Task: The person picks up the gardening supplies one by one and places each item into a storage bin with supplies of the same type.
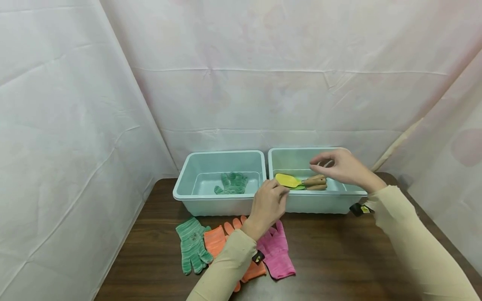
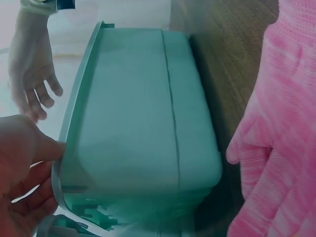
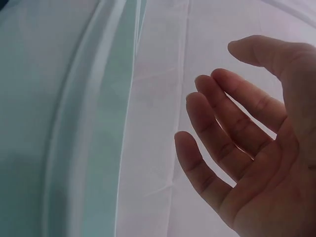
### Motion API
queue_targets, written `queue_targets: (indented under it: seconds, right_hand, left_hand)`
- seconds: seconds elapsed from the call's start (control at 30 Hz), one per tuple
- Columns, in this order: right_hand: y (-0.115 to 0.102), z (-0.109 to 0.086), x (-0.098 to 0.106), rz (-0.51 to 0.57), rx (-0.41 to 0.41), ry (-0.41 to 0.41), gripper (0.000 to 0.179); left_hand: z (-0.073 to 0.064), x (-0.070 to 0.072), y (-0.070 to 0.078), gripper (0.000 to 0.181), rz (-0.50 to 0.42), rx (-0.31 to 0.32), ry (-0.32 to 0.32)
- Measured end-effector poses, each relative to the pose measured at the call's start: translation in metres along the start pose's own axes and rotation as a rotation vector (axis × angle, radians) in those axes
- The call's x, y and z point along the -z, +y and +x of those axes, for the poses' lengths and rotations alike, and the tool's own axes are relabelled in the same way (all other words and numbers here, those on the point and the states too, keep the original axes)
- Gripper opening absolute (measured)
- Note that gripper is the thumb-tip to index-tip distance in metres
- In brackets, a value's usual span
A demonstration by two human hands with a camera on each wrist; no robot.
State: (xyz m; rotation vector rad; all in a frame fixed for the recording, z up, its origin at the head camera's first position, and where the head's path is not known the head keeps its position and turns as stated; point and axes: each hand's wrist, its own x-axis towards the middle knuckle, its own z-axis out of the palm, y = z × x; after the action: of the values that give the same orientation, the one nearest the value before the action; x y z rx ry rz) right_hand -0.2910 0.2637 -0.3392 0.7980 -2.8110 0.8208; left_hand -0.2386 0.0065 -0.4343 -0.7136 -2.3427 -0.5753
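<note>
My left hand point(image 1: 267, 204) pinches the near left corner of the right pale green plastic bin point(image 1: 320, 203). In the left wrist view its thumb lies on the outside of the rim, with the other fingers behind it. Over that bin hovers my right hand point(image 1: 340, 167), fingers loosely bent and apart, holding nothing in the right wrist view. Inside the right bin lie a yellow hand trowel point(image 1: 288, 180) with a wooden handle and another wooden-handled tool point(image 1: 317, 187), partly hidden beneath it. A green glove point(image 1: 232, 184) rests in the left bin point(image 1: 214, 205).
On the dark wooden table point(image 1: 339, 255), in front of the bins, lie a green glove point(image 1: 193, 244), orange gloves point(image 1: 214, 239) partly covered by my left forearm, and a pink glove point(image 1: 279, 255). White cloth point(image 1: 263, 83) hangs behind and at both sides.
</note>
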Motion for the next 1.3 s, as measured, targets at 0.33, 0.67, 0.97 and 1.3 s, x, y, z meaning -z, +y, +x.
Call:
queue_targets:
  seconds: [0.33,0.67,0.97,1.3]
  right_hand:
    - [-0.009,-0.024,-0.020,0.038,0.040,0.082,0.019]
    - [-0.017,-0.034,-0.041,0.105,0.031,0.103,0.019]
    - [-0.023,-0.046,-0.055,0.104,0.042,0.191,0.017]
    - [-0.033,-0.058,-0.070,0.101,0.039,0.287,0.024]
  left_hand:
    - [-0.003,-0.001,-0.001,0.012,0.012,0.000,0.010]
    - [-0.010,0.004,-0.002,0.018,0.015,-0.033,-0.019]
    - [-0.020,0.012,-0.004,0.017,-0.082,-0.131,0.053]
    - [-0.029,0.020,-0.015,0.018,-0.119,-0.089,0.044]
